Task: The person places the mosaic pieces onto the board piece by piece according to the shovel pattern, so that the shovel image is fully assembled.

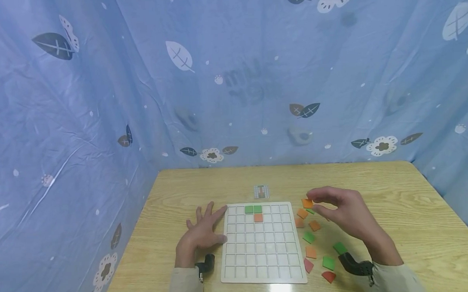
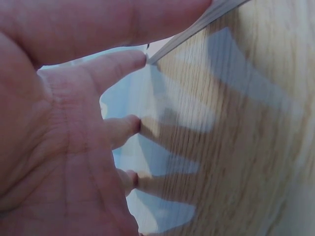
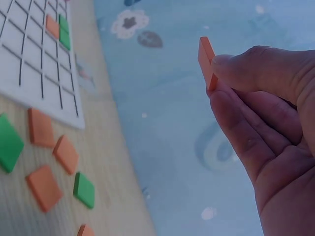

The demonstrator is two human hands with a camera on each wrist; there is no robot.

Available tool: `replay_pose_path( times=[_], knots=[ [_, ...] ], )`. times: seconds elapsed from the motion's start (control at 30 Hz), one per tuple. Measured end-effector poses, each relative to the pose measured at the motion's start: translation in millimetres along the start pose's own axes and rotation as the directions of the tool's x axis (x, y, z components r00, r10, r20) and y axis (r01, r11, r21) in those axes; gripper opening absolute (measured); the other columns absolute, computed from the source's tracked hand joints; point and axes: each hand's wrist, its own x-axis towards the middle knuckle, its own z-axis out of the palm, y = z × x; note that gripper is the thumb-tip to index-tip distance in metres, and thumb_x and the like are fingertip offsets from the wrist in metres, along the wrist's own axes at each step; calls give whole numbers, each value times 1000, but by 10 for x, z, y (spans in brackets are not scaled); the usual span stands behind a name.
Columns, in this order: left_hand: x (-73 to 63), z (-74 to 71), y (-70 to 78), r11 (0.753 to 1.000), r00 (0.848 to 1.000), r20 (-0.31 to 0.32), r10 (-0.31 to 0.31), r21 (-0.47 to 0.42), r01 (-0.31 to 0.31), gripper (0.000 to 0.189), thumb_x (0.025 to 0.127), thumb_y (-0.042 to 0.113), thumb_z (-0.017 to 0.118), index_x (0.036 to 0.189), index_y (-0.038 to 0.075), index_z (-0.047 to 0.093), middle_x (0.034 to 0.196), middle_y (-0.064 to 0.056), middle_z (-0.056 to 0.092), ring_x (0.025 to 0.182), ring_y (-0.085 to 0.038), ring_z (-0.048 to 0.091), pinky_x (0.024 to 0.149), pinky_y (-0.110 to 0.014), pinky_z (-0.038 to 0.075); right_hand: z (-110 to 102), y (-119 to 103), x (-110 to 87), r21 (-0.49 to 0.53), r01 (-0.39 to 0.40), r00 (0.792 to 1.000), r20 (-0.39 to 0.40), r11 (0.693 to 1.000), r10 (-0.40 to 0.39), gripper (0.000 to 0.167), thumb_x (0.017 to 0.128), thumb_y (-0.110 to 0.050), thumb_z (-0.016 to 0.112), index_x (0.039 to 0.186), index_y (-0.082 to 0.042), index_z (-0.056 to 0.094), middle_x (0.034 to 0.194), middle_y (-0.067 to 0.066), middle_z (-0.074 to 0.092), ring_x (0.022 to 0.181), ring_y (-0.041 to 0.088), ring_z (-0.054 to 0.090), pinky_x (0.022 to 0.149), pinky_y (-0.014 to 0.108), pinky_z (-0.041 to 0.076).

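A white grid board (image 1: 262,244) lies on the table, with two green tiles (image 1: 253,209) side by side in its top row and an orange tile (image 1: 258,217) just under the right one. My left hand (image 1: 201,234) rests with fingers spread at the board's left edge, index fingertip at the upper corner and thumb lower on the side. Between thumb and fingers, my right hand (image 1: 342,209) pinches an orange square tile (image 3: 207,64), raised right of the board's upper corner. In the right wrist view the tile is seen nearly edge-on.
Loose orange and green tiles (image 1: 308,237) lie scattered along the board's right side, several of each. A red rounded piece (image 1: 329,276) and a pinkish piece (image 1: 308,265) are near the front. Behind the board lies a small patterned card (image 1: 261,192). A blue curtain (image 1: 255,98) hangs behind the table.
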Motion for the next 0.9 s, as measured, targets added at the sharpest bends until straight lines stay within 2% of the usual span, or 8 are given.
replay_pose_path(
  times=[0.2, 0.33, 0.47, 0.7, 0.9],
  knots=[
    [-4, 4, 6, 1000, 1000, 0, -1, -9, 1, 94, 84, 17, 85, 168, 24, 45, 183, -25, 14, 165, -63, -6, 117, -93, -8, 55, -72, 119, 22, 37, 999, 14, 999, -37, 34, 90, -2, 87, 119, -20, 83, 116, -2, 84, 107, 6, 79, 91, 12, 59],
    [3, 0, 8, 1000, 1000, -2, -3, 6, 3, 94, 84, 18, 86, 168, 24, 46, 183, -25, 14, 165, -62, -5, 118, -93, -7, 95, -107, 189, 26, 32, 999, 28, 999, -33, 32, 91, -3, 87, 118, -18, 83, 116, -2, 84, 106, 12, 81, 92, 12, 59],
    [6, -2, -3, 1000, 1000, 1, -5, 24, 5, 94, 84, 19, 87, 169, 25, 45, 183, -23, 14, 165, -63, -4, 117, -94, -5, 175, -128, 247, 61, -5, 999, 46, 998, 2, 29, 92, -4, 86, 119, -14, 83, 117, -2, 83, 109, 11, 80, 94, 20, 62],
    [6, -3, -14, 1000, 1000, -1, 0, 27, 0, 95, 85, 20, 87, 169, 26, 45, 183, -23, 14, 165, -63, -4, 117, -94, -5, 383, -150, 302, 162, -82, 993, 102, 983, 66, 27, 93, -6, 85, 119, -14, 82, 119, -2, 83, 111, 18, 80, 98, 44, 66],
    [19, 8, -25, 1000, 1000, 0, 2, 24, -2, 95, 84, 20, 87, 169, 26, 45, 183, -24, 13, 165, -63, -5, 117, -94, -6, 581, -139, 275, 214, -153, 983, 134, 965, 126, 27, 92, -9, 86, 118, -16, 83, 118, -3, 83, 110, 17, 80, 98, 41, 66]
  ],
)
